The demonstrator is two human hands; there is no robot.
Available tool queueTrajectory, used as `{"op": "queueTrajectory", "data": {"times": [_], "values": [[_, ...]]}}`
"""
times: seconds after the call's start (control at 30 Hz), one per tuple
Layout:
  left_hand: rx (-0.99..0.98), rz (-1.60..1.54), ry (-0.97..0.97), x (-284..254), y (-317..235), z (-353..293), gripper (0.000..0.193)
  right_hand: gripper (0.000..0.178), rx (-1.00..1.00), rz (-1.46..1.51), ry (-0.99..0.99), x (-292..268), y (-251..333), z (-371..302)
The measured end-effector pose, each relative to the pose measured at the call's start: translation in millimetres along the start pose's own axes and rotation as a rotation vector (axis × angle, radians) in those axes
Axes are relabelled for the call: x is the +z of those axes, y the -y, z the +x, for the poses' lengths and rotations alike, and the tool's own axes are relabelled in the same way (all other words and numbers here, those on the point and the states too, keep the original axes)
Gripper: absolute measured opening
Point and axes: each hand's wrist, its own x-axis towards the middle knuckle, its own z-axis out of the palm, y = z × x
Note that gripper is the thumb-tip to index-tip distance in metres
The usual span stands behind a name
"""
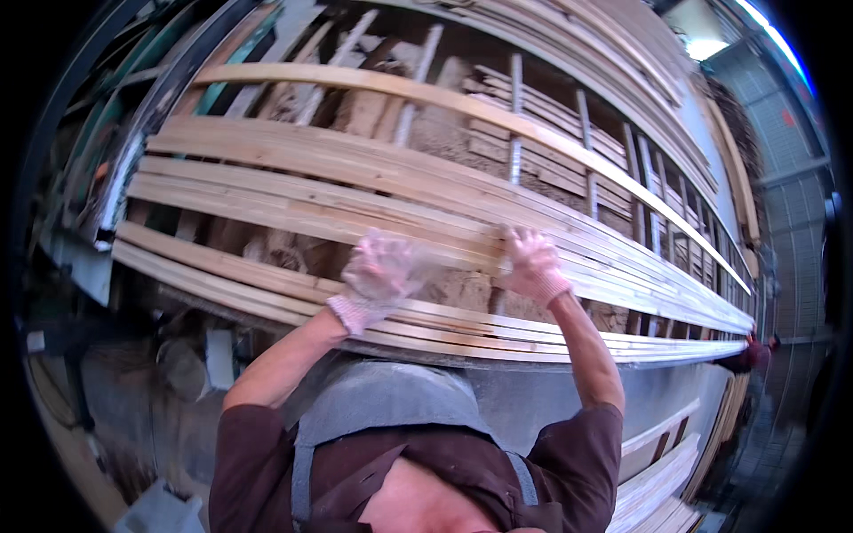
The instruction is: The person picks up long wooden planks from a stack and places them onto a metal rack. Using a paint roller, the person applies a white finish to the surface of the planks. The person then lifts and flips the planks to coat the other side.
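Note:
Long pale wooden boards [293, 200] lie side by side in a group across metal crossbars in front of me. My right hand [533, 265], in a pinkish-white work glove, is at the near edge of this group, its fingers bent over the nearest board. My left hand [382, 269], gloved alike, hovers to the left, over the gap between that group and the nearer strips. Motion smears its fingers, so their hold cannot be made out. Nearer to my body run several narrow wooden strips [231, 269], passing below both wrists.
A single board [391, 84] crosses the bars [515, 115] farther off. Beneath the bars lie wood offcuts and sawdust [444, 133]. More boards [613, 44] are stacked at the back. At the far right end, a person [753, 355] stands by the boards. Planks [657, 480] lie lower right.

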Motion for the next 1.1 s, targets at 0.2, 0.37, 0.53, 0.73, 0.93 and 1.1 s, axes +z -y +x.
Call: {"op": "queueTrajectory", "data": {"times": [0.2, 0.37, 0.53, 0.73, 0.93, 1.1], "values": [[-0.084, 0.034, 0.108, -12.2, 40.9, 44.3, 0.109, 0.056, -0.116, 0.056, -0.031, -16.4, -6.1, 15.9], [-0.135, 0.174, 0.290, -1.4, 21.7, 69.8, 0.125, 0.056, -0.038, -0.004, -0.172, 19.6, 2.9, -16.1], [-0.177, 0.202, 0.303, 0.7, 26.7, 62.4, 0.124, 0.051, 0.015, 0.103, -0.362, 52.8, -2.3, -27.4], [-0.173, 0.186, 0.399, -4.6, 26.6, 68.8, 0.124, 0.033, -0.010, 0.066, -0.266, 52.4, -8.3, -16.5], [-0.149, 0.174, 0.421, -7.6, 8.9, 81.2, 0.128, 0.029, -0.054, -0.038, -0.282, 26.2, -23.0, -33.8], [-0.136, 0.077, 0.361, -9.3, 8.7, 45.8, 0.129, 0.016, -0.176, -0.268, -0.196, 37.8, -10.6, -29.6]]}}
